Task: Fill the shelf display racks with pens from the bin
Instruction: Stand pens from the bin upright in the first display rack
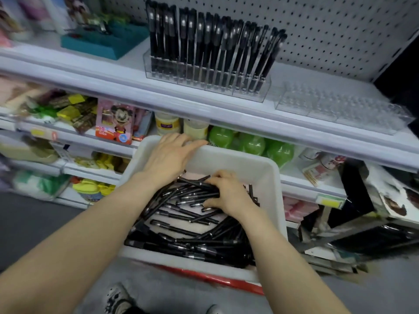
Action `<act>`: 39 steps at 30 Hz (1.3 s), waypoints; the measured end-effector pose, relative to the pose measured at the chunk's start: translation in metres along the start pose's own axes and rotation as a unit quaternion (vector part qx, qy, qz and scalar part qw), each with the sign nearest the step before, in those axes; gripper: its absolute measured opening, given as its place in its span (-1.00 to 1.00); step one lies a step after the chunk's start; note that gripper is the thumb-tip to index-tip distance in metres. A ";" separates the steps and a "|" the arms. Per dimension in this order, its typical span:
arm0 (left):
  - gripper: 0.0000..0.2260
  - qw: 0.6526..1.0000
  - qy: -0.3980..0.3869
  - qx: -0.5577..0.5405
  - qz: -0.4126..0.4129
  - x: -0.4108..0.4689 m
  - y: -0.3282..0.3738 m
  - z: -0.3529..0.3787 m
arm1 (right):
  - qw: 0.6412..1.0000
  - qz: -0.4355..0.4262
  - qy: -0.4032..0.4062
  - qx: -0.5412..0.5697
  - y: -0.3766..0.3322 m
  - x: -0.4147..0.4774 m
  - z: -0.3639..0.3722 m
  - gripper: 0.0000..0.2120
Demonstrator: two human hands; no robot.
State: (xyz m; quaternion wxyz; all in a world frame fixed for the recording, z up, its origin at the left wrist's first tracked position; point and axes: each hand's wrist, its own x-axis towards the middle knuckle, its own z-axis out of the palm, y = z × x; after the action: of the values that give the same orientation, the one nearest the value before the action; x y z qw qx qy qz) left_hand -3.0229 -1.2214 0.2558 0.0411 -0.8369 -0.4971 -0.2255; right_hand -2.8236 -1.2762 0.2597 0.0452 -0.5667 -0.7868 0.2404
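Inside bin [268,169], right hand [226,193] curled round pens [181,230], left hand [169,152] flat on far rim

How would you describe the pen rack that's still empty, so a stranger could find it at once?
Look at the top white shelf in front of the pegboard. A clear rack crammed with upright black pens stands mid-shelf; the empty rack sits just to its right. Unlike its neighbour, it holds no pens, only rows of bare holes.
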 end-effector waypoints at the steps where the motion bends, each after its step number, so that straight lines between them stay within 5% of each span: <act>1: -0.53 1.000 0.002 0.001 0.003 0.000 -0.001 0.001 | 1.000 0.007 0.025 -0.001 0.002 0.001 0.003 -0.41; 10: -0.60 0.999 0.021 -0.023 0.010 -0.003 -0.003 0.002 | 0.982 0.007 0.185 0.038 -0.002 -0.001 0.008 -0.78; 19: -0.63 0.996 0.060 -0.058 0.002 0.000 0.002 0.003 | 0.947 0.008 0.286 0.144 -0.003 -0.001 -0.009 -0.84; 24: -0.67 0.993 0.036 -0.114 -0.016 0.001 0.008 -0.008 | 0.888 0.025 0.364 0.279 -0.011 -0.008 -0.032 -0.90; 30: -0.53 0.975 -0.084 -0.207 -0.003 0.017 0.040 -0.040 | 0.794 -0.012 0.390 0.466 -0.036 -0.010 -0.088 -0.89; 32: -0.66 0.978 -0.093 -0.186 -0.020 0.027 0.043 -0.047 | 0.821 -0.006 0.406 0.401 -0.038 -0.009 -0.099 -0.79; 34: -0.77 0.984 -0.075 -0.156 -0.034 0.038 0.042 -0.057 | 0.878 -0.050 0.465 0.105 -0.033 -0.008 -0.106 -0.72; 36: -0.80 0.991 -0.056 -0.118 -0.022 0.048 0.041 -0.071 | 0.856 -0.145 0.477 -0.137 -0.028 -0.003 -0.110 -0.78; 39: -0.76 0.997 -0.055 -0.054 0.026 0.060 0.041 -0.091 | 0.869 -0.178 0.416 -0.197 -0.028 0.005 -0.115 -0.87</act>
State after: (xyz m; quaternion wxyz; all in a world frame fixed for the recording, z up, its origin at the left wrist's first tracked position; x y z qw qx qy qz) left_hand -2.9946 -1.2194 0.3683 -0.0260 -0.8617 -0.4637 -0.2047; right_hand -2.8100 -1.2408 0.3717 0.2979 -0.4618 -0.8136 -0.1902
